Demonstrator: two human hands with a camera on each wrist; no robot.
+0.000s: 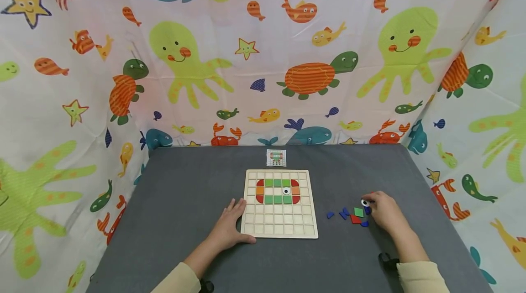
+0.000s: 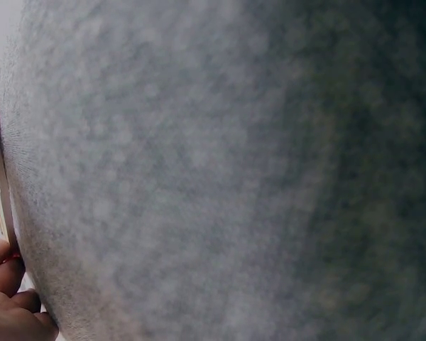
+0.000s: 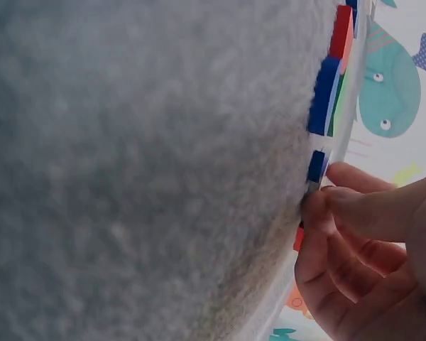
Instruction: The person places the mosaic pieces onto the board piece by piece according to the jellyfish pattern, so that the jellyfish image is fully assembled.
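A light wooden grid board [image 1: 279,231] lies on the table, with red, green and orange pieces forming a rounded frame on it. One round eye piece [image 1: 286,190] sits inside that frame. My left hand [image 1: 227,229] rests at the board's lower left corner, fingers along the left edge and thumb by the bottom edge. Off to the right, my right hand [image 1: 385,211] pinches a second white eye piece [image 1: 365,203] between thumb and fingertips. Beside it lie a green square [image 1: 359,212], a red piece [image 1: 355,219] and several blue pieces [image 1: 343,215].
A small picture card [image 1: 276,158] lies behind the board, near the far edge of the grey table [image 1: 185,192]. A curtain [image 1: 246,78] printed with sea animals hangs behind and at both sides. Blurred grey cloth fills most of both wrist views.
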